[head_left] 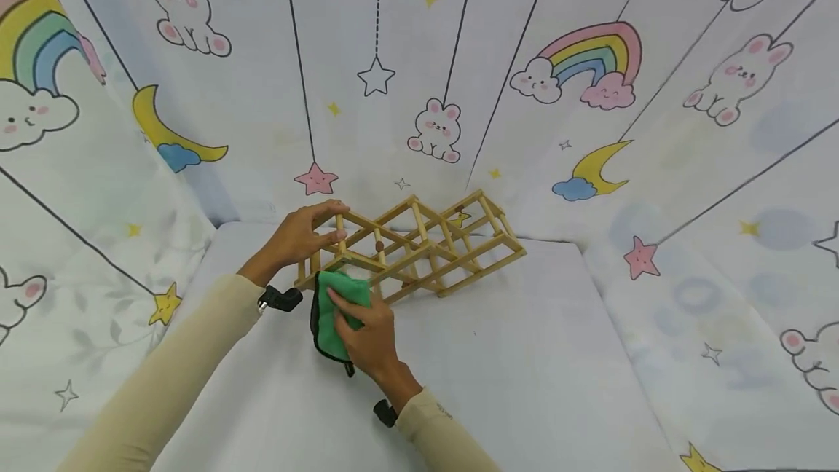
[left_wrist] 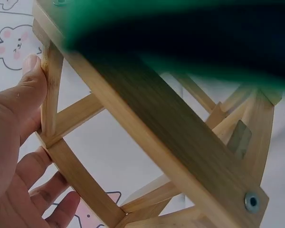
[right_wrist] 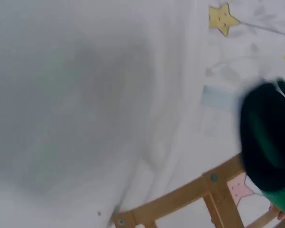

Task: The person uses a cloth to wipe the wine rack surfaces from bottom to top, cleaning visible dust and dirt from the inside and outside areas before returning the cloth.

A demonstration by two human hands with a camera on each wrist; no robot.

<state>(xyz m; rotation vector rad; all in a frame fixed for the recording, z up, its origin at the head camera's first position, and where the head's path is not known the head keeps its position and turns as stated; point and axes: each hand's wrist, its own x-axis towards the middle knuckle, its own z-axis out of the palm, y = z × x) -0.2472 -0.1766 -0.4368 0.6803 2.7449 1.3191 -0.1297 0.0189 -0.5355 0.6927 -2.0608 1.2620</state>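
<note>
1) One wooden rack [head_left: 427,247] of crossed slats and rods is stretched out slantwise near the back edge of the white tabletop [head_left: 518,355], its right end farther back than its left
2) Round metal bolt [left_wrist: 251,202] shows on a slat in the left wrist view
3) At the rack's left end, the left hand [head_left: 298,235] has its grip clamped on an upright rod, thumb on one side
4) Just below, a green cloth [head_left: 332,337] with dark edging lies against the near slat, its lower part hanging
5) Right hand [head_left: 370,330] has its grip closed on that cloth, two digits spread over the near face
6) Black straps [head_left: 282,299] and beige sleeves [head_left: 177,370] cover the wrists and forearms
7) Behind stands a white backdrop [head_left: 255,122] printed with rabbits, rainbows, moons and stars
</note>
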